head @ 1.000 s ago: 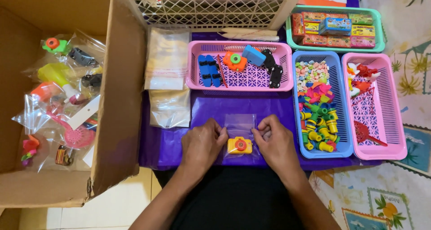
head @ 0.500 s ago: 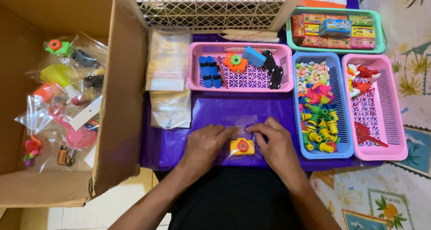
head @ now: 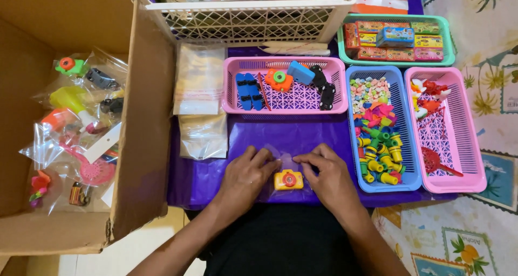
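Head view shows both our hands low on the purple sheet (head: 302,133) that covers the desk. Between them lies a clear plastic bag (head: 286,160), and inside it sits a small yellow toy camera (head: 288,179) with a red lens. Our left hand (head: 245,179) rests on the left side of the bag, its fingers (head: 265,158) bent and pressed together on the upper edge. Our right hand (head: 329,176) lies on the right side, and its fingers (head: 303,158) pinch the same upper edge — the two hands almost meet above the toy.

Behind the bag stands a pink basket (head: 284,85) with blue, orange and black toys. To its right we see a blue basket (head: 382,128) full of small coloured pieces, and next to it another pink basket (head: 445,128) with red and white toys. A green tray (head: 396,39) with little boxes stands further back, beside a white lattice basket (head: 245,17). Left of the purple sheet lie two stacks of empty clear bags (head: 199,101) — and beyond them an open cardboard box (head: 81,119) holds already packed toy bags.
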